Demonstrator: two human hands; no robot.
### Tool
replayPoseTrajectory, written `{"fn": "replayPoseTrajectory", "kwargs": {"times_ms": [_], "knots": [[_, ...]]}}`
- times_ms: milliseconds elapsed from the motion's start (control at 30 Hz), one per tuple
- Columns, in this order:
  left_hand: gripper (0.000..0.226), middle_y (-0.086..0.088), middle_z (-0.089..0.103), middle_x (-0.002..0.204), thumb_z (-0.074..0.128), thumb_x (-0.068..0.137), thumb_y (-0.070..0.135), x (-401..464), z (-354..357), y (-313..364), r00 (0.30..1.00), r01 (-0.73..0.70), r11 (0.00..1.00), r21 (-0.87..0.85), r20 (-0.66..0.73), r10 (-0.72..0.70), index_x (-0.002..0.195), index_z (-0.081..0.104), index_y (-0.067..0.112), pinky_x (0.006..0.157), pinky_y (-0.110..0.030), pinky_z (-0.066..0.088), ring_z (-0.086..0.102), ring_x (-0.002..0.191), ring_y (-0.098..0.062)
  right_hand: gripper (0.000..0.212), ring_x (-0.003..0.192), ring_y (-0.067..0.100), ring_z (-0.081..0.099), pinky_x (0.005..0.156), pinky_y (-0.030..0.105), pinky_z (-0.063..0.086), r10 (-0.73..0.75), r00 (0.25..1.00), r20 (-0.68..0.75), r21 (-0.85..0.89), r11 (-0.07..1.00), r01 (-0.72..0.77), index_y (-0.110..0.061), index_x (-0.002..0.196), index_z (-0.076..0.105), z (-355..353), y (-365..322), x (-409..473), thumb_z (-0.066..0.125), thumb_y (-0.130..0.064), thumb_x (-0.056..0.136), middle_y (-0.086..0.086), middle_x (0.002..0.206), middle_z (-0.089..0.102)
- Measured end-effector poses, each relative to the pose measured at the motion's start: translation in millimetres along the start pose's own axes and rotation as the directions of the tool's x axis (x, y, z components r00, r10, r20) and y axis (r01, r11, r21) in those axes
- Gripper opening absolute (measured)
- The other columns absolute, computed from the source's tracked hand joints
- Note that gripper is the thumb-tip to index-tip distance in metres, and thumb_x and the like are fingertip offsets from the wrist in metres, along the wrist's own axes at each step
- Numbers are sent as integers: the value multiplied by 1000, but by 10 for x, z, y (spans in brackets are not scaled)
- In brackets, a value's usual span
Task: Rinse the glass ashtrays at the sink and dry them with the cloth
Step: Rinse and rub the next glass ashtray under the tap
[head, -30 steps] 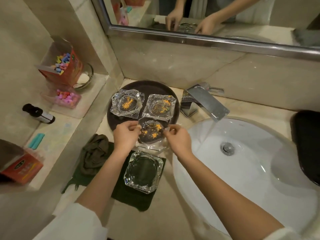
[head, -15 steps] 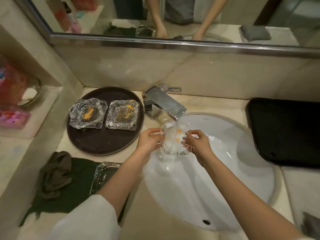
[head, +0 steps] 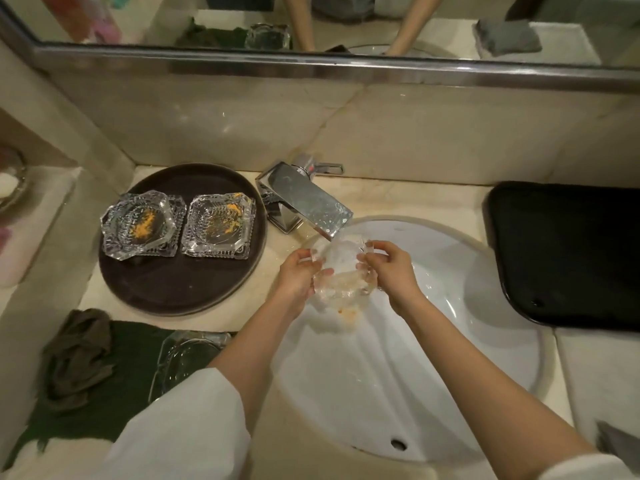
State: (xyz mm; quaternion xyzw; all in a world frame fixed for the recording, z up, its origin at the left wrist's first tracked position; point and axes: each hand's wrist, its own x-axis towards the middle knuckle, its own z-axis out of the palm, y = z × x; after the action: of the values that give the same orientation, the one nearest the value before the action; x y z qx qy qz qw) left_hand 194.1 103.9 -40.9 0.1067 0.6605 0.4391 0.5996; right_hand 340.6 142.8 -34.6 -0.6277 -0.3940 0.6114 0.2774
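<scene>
Glass ashtray point(head: 341, 273) gripped by left hand point(head: 297, 274) and right hand point(head: 391, 270) under faucet point(head: 306, 201); two dirty ashtrays point(head: 178, 226) wait, one point(head: 187, 355) rests on cloth point(head: 114, 375)

You look from head height, forward and steeply down, close over the sink point(head: 433, 393). Faucet point(head: 304, 199) at twelve o'clock, mirror point(head: 311, 26) beyond.

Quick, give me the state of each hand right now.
Left hand: fingers curled on the left edge of the glass ashtray under the faucet.
Right hand: gripping the same ashtray's right edge.
</scene>
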Motion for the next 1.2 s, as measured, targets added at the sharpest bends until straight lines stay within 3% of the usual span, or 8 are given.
{"fn": "replayPoseTrajectory", "kwargs": {"times_ms": [200,333,433,600,700,833,1067,1200], "knots": [[36,-22,62,110,53,88,-4,25,90,-43,999,-17,988,152,-27,21,122,45,2,71,-38,50,60,82,-29,19,65,18,63,60,25,50,-87,996,-30,-111,990,83,-13,106,60,-20,-14,31,59,-7,88,2,72,65],[42,-14,64,101,63,84,6,22,86,-20,1000,-2,982,187,-20,5,122,46,6,80,-42,52,62,84,-27,22,50,13,59,49,22,49,20,997,-70,-146,989,-30,-5,105,59,-22,18,67,53,-2,85,5,65,63],[34,-3,62,88,63,86,9,26,57,18,999,-43,967,250,4,43,113,43,14,70,-32,47,59,69,-16,22,42,7,58,41,17,44,74,996,-56,-158,984,-82,-4,98,60,-8,52,65,47,4,82,6,63,61],[20,-2,63,86,53,94,9,20,45,1,990,-141,952,270,65,129,113,52,10,57,-23,42,59,65,-12,23,71,22,60,64,33,50,41,996,-77,-181,982,-55,-12,102,60,40,123,93,50,1,85,10,90,65],[12,-4,63,99,51,96,12,4,43,-27,985,-171,954,248,49,164,107,55,14,59,-22,43,61,77,-14,16,72,17,59,67,29,49,14,996,-92,-140,990,-26,-15,96,62,58,109,88,56,-4,86,4,89,65],[41,1,61,106,48,90,-8,-35,41,-20,987,-155,979,136,65,147,119,51,20,61,-18,44,60,96,-17,18,72,16,62,79,40,53,-37,995,-98,-55,998,32,-14,93,62,123,65,72,63,0,82,-2,80,63],[28,0,60,99,44,94,-2,-86,67,-46,995,-87,988,131,59,80,111,43,20,53,-26,37,57,68,-14,14,76,22,58,66,27,43,-136,983,-125,-219,970,107,-17,87,58,174,-19,48,65,-7,80,4,84,61],[28,1,54,118,50,91,0,-88,134,-86,991,-131,975,182,29,128,113,45,18,63,-27,42,54,77,-14,13,77,27,58,65,29,42,-109,986,-129,-282,957,69,-7,96,59,223,-34,27,58,-14,85,9,83,61]]}}
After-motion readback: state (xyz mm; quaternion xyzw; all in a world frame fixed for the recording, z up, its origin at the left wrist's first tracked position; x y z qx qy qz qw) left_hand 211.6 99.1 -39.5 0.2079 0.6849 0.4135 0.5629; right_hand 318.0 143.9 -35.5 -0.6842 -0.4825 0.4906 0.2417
